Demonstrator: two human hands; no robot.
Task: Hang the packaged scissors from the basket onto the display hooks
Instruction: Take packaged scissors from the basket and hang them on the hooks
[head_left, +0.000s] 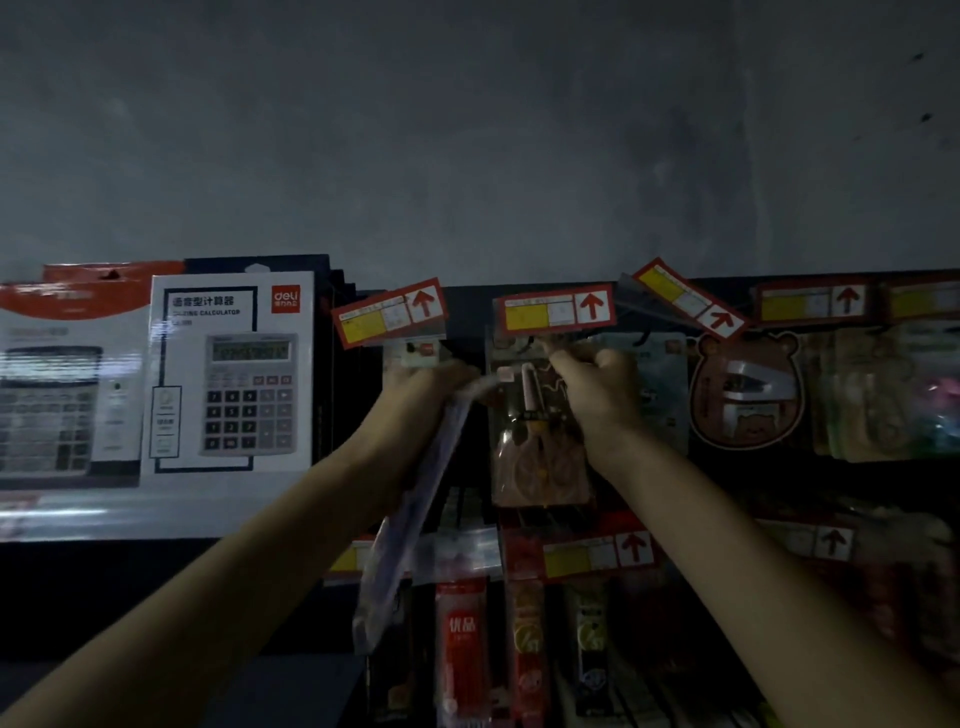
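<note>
Dim, uneven light throughout. We see a bare grey wall (467, 130) filling the upper half, with a few dark specks at its far right. Below it runs a dark display rack (467, 306). Along the rack's top edge sit red-and-yellow price tags (556, 309) marked with arrows, one of them tilted. At left, a pale shelf (104, 514) carries boxed calculators (231, 369) standing upright side by side. At right hang a bear-shaped card (743, 389) and blurred pastel packs (883, 395). We note red and black pen packs (462, 639) in the lower row.
</note>
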